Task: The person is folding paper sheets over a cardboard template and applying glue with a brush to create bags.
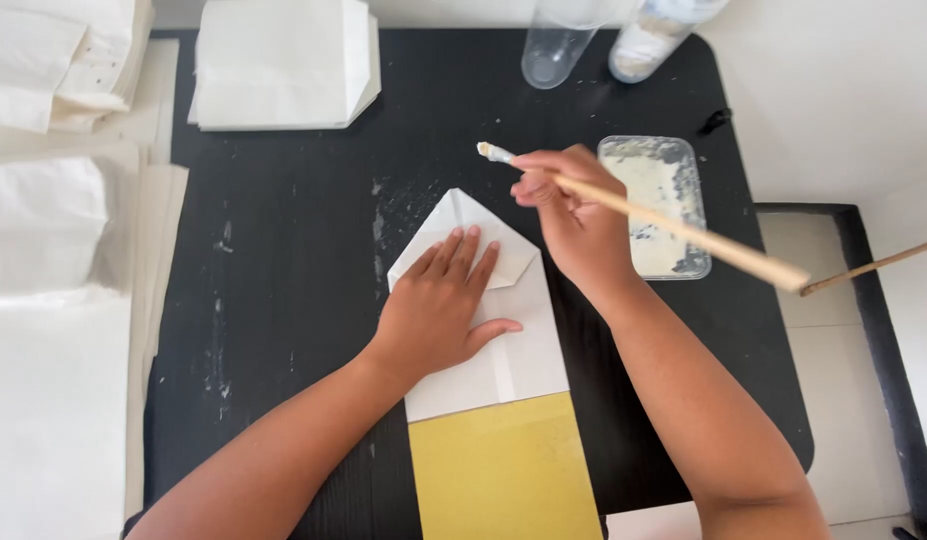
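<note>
Left hand (439,315) flat on folded paper (504,340), right hand (574,220) apparently above.

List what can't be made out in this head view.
- Folded white paper: middle hidden under left hand.
- Wooden brush: grip section hidden by right hand.
- Two clear plastic bottles: tops cut off by the top edge.
- Yellow sheet: cut off by the bottom edge.

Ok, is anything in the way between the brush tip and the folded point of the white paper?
Nothing visible. The brush in the right hand has its tip above bare black table, just beyond the folded white paper. The left hand lies flat lower down on the fold, clear of the point.
</note>
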